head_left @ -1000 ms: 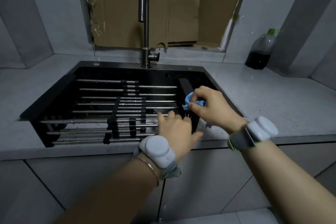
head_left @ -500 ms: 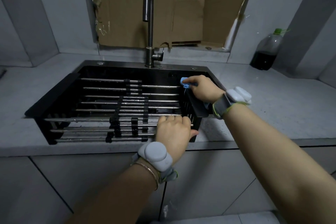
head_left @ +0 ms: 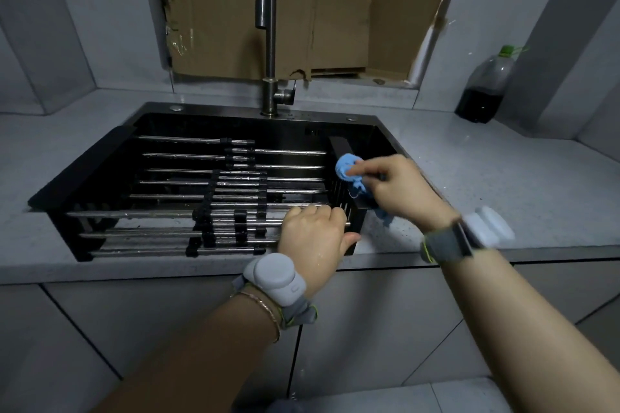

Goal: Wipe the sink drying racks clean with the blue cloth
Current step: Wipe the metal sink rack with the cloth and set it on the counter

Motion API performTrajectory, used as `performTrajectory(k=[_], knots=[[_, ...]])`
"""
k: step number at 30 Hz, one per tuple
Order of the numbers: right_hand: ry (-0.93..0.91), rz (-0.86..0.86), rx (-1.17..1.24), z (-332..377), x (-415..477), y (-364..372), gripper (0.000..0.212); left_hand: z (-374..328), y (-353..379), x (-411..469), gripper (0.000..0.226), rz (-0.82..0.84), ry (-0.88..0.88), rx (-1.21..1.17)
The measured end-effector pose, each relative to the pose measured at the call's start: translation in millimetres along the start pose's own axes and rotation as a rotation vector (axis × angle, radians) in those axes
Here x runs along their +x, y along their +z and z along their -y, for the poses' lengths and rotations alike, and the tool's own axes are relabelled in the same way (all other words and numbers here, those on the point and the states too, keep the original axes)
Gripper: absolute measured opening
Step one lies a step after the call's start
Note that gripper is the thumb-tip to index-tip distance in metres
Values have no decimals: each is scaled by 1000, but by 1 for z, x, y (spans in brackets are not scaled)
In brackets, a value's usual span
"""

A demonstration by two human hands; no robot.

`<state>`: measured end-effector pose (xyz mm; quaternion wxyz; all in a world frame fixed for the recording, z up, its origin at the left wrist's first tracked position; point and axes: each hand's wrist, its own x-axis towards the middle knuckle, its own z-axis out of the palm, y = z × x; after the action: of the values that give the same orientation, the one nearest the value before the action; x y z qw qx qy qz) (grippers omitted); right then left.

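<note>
Both busy: left hand [head_left: 313, 238] grips rack [head_left: 174, 182] (right hand [head_left: 399, 191] pinches cloth [head_left: 344, 168])

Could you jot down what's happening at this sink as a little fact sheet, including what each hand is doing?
Place: black sink in a grey counter, faucet behind
Across the sink: metal-rod drying racks
Left hand: fingers curled over rods at the near right corner
Right hand: pinches the blue cloth against the racks' black right end
Aside: bottle of dark liquid, far right

The right hand [head_left: 399, 193] holding the blue cloth [head_left: 347, 170] has slid back from the far end of the drying rack's [head_left: 235, 179] black side bar [head_left: 338, 146], nearer to the person.
</note>
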<state>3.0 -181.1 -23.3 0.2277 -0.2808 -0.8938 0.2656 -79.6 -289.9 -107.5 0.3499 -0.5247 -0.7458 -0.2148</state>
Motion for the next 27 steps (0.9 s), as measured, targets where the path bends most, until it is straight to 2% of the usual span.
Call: performTrajectory(k=[9,12,18,23,27], knots=[[30,29,-183,-4,93,15,38,2,2,0,40,-6,15,-28],[-4,18,-186,-4,81,15,39,3,2,-1,39,-4,15,-27],[-36,-12,35,-2,5,4,33,3,-1,1,43,43,48,10],[-200,-249,169,-2,-53,21,33,-1,-12,4,42,174,-10,-17],[-325,-328,127,-9,-67,30,25,5,-28,12,39,439,-55,-172]])
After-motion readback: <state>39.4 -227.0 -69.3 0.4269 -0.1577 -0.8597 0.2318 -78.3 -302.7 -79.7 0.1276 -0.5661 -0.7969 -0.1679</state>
